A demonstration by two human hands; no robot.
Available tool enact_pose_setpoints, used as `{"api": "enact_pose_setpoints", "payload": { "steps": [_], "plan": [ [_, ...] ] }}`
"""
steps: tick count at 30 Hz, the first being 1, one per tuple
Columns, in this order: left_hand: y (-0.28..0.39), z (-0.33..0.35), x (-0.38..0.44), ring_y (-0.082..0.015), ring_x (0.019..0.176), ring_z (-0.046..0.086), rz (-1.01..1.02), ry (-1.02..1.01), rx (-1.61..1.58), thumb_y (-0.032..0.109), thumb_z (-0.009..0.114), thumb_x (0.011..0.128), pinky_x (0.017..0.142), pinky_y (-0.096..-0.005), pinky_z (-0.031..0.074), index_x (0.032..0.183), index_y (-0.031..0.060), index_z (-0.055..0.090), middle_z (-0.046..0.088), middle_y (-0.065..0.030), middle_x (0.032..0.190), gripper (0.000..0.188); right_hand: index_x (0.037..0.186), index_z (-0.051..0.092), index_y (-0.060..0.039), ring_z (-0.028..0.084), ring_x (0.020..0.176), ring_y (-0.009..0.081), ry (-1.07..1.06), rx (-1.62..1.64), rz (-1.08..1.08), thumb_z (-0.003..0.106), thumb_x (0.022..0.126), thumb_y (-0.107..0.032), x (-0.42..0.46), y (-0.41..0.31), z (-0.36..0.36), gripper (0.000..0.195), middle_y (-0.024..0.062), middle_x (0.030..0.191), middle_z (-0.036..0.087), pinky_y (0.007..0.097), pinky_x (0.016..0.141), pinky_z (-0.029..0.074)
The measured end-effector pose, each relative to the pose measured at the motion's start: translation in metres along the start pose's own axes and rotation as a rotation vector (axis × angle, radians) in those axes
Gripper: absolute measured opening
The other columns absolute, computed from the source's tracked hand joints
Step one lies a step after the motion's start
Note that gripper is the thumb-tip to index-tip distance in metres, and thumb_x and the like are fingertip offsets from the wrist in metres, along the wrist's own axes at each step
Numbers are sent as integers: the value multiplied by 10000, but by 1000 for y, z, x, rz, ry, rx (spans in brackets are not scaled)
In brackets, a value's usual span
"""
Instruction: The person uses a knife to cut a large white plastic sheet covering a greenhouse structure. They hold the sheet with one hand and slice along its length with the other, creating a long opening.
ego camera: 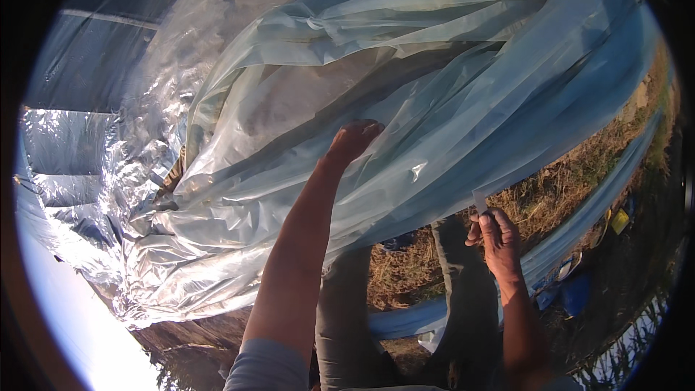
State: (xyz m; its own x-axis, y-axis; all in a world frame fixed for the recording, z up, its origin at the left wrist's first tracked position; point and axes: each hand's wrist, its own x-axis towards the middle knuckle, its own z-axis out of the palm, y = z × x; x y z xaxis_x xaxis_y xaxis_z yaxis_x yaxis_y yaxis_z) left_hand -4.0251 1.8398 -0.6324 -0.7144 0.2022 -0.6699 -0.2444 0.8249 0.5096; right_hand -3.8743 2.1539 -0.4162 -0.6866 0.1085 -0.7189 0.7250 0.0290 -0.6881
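Note:
A large sheet of clear, bluish plastic film hangs in long folds across the view, bunched at the lower left and gathered at the upper right. My left hand is closed at the middle of the sheet, its fingers gripping a fold; the fingertips are partly hidden. At the lower right, my right hand pinches a small, flat, whitish strip between thumb and fingers, just below the film's lower edge. Whether the strip is joined to the film cannot be told.
Dry grass covers the ground below the sheet, around my legs. A long bundle of blue plastic film curves along the ground at the right. Beyond it lie a yellow object and a blue object. Taut film covers a structure at the left.

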Motion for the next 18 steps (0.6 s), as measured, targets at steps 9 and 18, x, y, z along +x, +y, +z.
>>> {"api": "enact_pose_setpoints", "payload": {
  "steps": [9, 18],
  "plan": [
    [-84, -95, 139, -345, 1503, 386, 49, 448, 882, 177, 620, 967, 1249, -504, 282, 1270, 87, 682, 566, -176, 1458, 323, 1087, 673, 17, 668, 694, 113, -71, -23, -83, 575, 1099, -175, 30, 19, 17, 216, 49, 797, 677, 285, 667, 592],
    [-88, -46, 102, -335, 1294, 522, -59, 336, 783, 488, 852, 804, 1120, -503, 380, 1311, 73, 602, 544, -190, 1343, 701, 1085, 675, 18, 661, 710, 114, -28, -11, -27, 573, 1101, -182, 30, 45, 12, 225, 48, 794, 682, 291, 682, 576]
  ]
}}
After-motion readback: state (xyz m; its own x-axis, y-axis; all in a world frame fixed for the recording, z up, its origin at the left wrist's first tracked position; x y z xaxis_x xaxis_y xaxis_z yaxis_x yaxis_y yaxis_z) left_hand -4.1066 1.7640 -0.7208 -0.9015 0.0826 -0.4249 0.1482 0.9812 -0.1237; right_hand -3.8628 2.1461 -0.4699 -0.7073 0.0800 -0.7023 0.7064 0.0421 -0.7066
